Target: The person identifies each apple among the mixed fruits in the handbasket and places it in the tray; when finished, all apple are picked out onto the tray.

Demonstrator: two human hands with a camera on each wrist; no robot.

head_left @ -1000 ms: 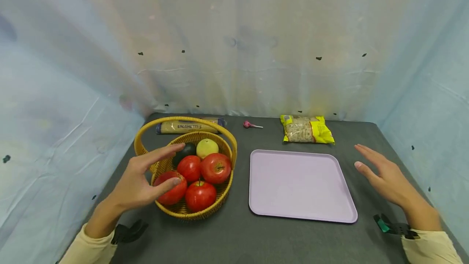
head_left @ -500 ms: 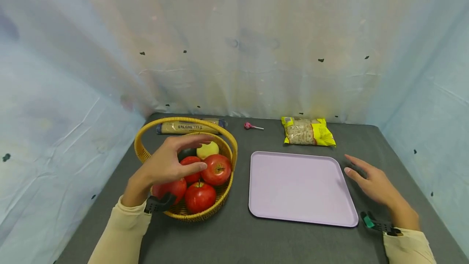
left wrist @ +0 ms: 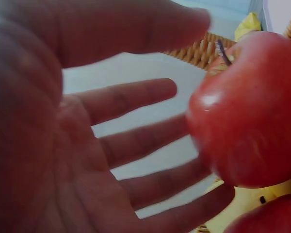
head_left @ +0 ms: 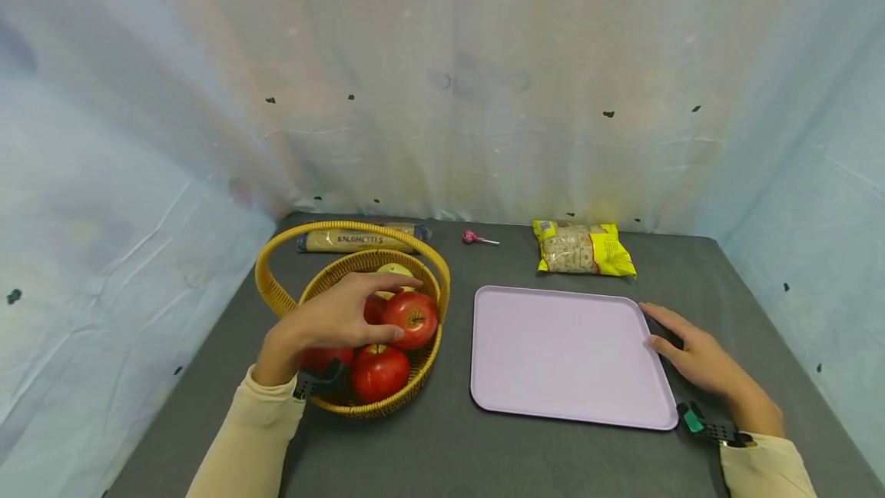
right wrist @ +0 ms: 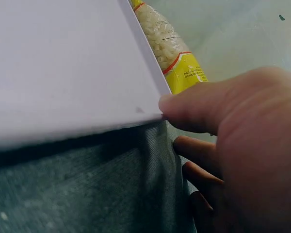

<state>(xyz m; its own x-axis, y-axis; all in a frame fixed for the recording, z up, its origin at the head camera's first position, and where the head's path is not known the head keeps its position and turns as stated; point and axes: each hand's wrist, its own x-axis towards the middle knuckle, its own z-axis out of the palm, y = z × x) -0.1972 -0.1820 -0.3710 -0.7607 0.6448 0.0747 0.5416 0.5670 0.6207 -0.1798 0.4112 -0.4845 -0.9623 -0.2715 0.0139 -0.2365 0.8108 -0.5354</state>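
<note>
My left hand [head_left: 349, 310] reaches over a yellow wicker basket [head_left: 373, 408] of fruit, its thumb and fingers spread beside a large red apple [head_left: 412, 320]. In the left wrist view that apple [left wrist: 250, 111] lies at the fingertips, and no closed grip on it shows. Another red apple [head_left: 379, 373] sits in front, with more red fruit and a pale green fruit [head_left: 396, 269] partly hidden by the hand. My right hand [head_left: 701, 356] is at the right edge of a lilac tray [head_left: 567, 356]. In the right wrist view its thumb [right wrist: 194, 107] touches the tray's rim, fingers loosely bent outside it.
Behind the basket lies a pack of spaghetti [head_left: 356, 240], with the basket's handle [head_left: 273, 290] arching in front of it. A pink lollipop [head_left: 477, 238] and a yellow bag of pale food pieces [head_left: 581, 248] lie along the back of the grey table [head_left: 470, 452]. Curtains enclose three sides.
My left hand has moved right from the basket's left side to the large red apple. My right hand has moved left to the tray's edge. Basket and tray stay put.
</note>
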